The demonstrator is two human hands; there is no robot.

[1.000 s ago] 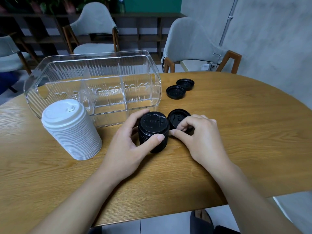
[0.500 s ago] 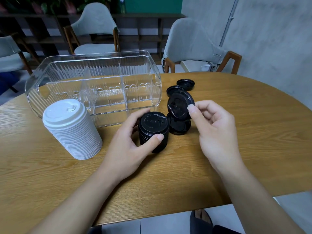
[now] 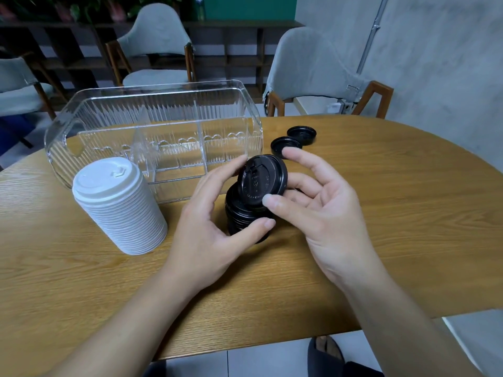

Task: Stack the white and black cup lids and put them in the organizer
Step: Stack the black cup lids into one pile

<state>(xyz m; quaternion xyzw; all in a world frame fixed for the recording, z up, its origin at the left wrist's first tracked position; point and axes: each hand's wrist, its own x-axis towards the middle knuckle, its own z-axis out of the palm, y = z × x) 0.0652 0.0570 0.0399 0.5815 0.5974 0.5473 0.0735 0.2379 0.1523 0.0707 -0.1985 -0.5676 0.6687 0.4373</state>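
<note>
A: What is the right hand (image 3: pixel 324 213) doing?

B: Its fingers (image 3: pixel 302 161) are spread, and thumb and middle fingers pinch a single black lid (image 3: pixel 262 182) by its rim. The lid is tilted, top face toward the camera, just above the black lid stack (image 3: pixel 246 216).

A: And the left hand (image 3: pixel 212 227)?

B: Its fingers curl around that stack, thumb on the near side, the other fingers reaching round the far side. The stack stands on the table (image 3: pixel 381 213) between the two hands.

A: Where are the other lids?

B: Beyond the right fingers, two loose black lids (image 3: pixel 295 140) lie on the table, just beside each other. To the left of the left fingers, well apart, stands the white lid stack (image 3: pixel 119 205), upright.

A: The organizer?

B: The clear organizer (image 3: pixel 152 137) sits just beyond the left fingers, behind both stacks. I see dividers inside and no lids in its compartments.

A: Anything else?

B: Grey chairs (image 3: pixel 310 69) behind the table, and a foot in a dark slipper (image 3: pixel 325 352) below its near edge.
</note>
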